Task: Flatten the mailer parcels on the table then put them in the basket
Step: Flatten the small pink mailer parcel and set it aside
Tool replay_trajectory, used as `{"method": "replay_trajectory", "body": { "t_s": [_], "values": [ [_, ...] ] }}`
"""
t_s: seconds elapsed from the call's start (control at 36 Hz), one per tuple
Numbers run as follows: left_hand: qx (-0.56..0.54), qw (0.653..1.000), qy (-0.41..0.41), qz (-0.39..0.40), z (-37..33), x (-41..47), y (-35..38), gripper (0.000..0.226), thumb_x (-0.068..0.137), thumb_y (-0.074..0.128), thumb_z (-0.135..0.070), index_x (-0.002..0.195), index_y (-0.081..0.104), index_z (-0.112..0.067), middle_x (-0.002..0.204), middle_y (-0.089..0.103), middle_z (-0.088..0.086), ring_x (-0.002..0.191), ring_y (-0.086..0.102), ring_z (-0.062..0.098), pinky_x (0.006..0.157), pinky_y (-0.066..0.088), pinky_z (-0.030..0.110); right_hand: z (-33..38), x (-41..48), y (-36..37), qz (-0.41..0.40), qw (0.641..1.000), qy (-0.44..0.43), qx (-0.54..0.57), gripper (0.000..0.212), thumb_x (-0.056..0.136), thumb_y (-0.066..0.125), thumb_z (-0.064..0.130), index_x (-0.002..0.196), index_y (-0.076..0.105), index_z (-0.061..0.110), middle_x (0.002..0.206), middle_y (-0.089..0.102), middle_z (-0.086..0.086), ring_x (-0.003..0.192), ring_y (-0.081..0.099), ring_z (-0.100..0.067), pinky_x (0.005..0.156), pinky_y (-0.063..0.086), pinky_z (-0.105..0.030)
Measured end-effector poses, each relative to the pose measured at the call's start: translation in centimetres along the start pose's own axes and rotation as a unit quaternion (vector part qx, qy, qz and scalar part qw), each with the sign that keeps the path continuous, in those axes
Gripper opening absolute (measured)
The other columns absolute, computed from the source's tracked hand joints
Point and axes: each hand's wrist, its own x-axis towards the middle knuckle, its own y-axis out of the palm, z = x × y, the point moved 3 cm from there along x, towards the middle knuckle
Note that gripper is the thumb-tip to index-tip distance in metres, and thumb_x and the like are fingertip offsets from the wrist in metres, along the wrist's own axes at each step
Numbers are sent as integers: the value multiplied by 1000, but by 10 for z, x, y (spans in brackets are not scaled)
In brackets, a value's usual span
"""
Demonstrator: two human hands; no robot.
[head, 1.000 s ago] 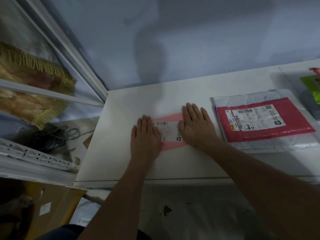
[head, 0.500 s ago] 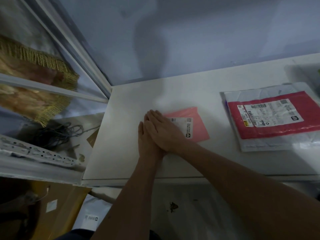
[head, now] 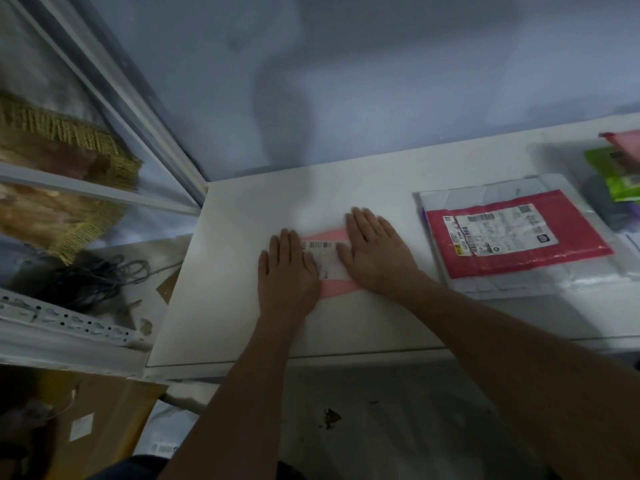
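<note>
A small pink mailer [head: 329, 261] with a white shipping label lies flat on the white table [head: 242, 271]. My left hand [head: 287, 271] presses palm-down on its left part, fingers together and pointing away. Palm-down on its right part lies my right hand [head: 375, 252]. Only a strip of label and pink corners show between the hands. A larger red mailer [head: 516, 233] with a white label rests on a stack of pale grey mailers [head: 519, 282] to the right. No basket is in view.
A green packet [head: 616, 171] and a pink item [head: 627, 143] sit at the far right edge. Left of the table are a window frame [head: 166, 168], fringed cloth [head: 69, 140], tangled cables [head: 86, 275] and a cardboard box [head: 86, 424] on the floor.
My right hand, which lay over my left hand at the mailer's left end half a second ago, has slid right across the mailer. The hands now lie side by side.
</note>
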Motion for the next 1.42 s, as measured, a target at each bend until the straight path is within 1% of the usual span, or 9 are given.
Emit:
{"method": "replay_trajectory", "body": {
  "t_s": [0.14, 0.28, 0.42, 0.58, 0.69, 0.86, 0.97, 1.17, 1.42],
  "values": [
    [-19, 1000, 5, 4, -4, 2, -4, 57, 101, 13, -35, 152, 11, -9, 160, 11, 7, 148, 7, 22, 120, 6, 41, -3, 0, -2, -11, 1000, 3, -7, 83, 87, -1, 54, 152, 17, 4, 160, 15, -15, 148, 10, -26, 120, 2, -37],
    [-114, 993, -19, 29, 3, 8, -14, 53, 103, 23, -30, 152, 15, -12, 160, 14, 7, 146, 12, 23, 118, 9, 38, -8, 6, -8, 4, 998, -11, 59, 67, 96, 27, 47, 145, 30, 1, 151, 31, -21, 141, 27, -33, 117, 19, -40],
    [-351, 922, -162, 3, 20, 8, -51, 51, 98, 44, -26, 147, 34, -18, 145, 44, 11, 129, 44, 27, 104, 34, 29, -9, 6, -30, -35, 978, 49, 198, 34, 98, 42, 24, 116, 54, -2, 118, 49, -13, 111, 50, -28, 95, 40, -32],
    [-244, 948, -207, -5, 33, -8, -66, 14, 86, 59, -17, 92, 68, -7, 77, 60, 3, 86, 59, 26, 69, 40, 27, -18, -4, -36, -21, 976, 135, 167, 28, 95, 41, 16, 110, 59, 2, 116, 55, -14, 104, 57, -29, 85, 47, -29],
    [-426, 866, -252, 70, 35, -8, -66, 10, 75, 68, -11, 71, 64, -2, 64, 59, 14, 62, 56, 24, 66, 50, 33, -21, -8, -48, 39, 966, 206, 153, 40, 98, 46, 28, 128, 52, 2, 130, 51, -19, 116, 53, -31, 93, 45, -34],
    [-619, 710, -312, 128, 30, -16, -67, 8, 87, 59, 2, 80, 59, -1, 64, 62, 12, 65, 60, 24, 66, 57, 36, -22, -14, -59, 88, 866, 273, 410, 36, 89, 63, 8, 121, 54, -4, 92, 68, -18, 65, 63, -23, 60, 56, -32],
    [-662, 662, -325, 133, 29, -19, -66, 4, 86, 59, 5, 86, 62, 2, 70, 66, 15, 65, 61, 25, 51, 56, 29, -28, -18, -59, 92, 858, 280, 421, 13, 84, 67, 6, 74, 58, 5, 60, 60, -9, 41, 48, -14, 42, 38, -21],
    [-639, 675, -335, 153, 28, -20, -59, 10, 86, 60, 5, 95, 62, 5, 81, 65, 17, 46, 63, 17, 42, 50, 21, -32, -25, -53, 111, 805, 304, 497, 28, 82, 74, 10, 68, 50, 11, 53, 46, -4, 26, 35, -8, 32, 26, -15],
    [-669, 655, -312, 161, 26, -19, -58, 30, 90, 52, 9, 119, 55, 11, 90, 66, 20, 62, 68, 25, 45, 54, 29, -29, -30, -56, 132, 827, 243, 489, 17, 84, 70, 6, 72, 59, 12, 47, 47, -1, 31, 33, -9, 33, 22, -16]
  ]
}}
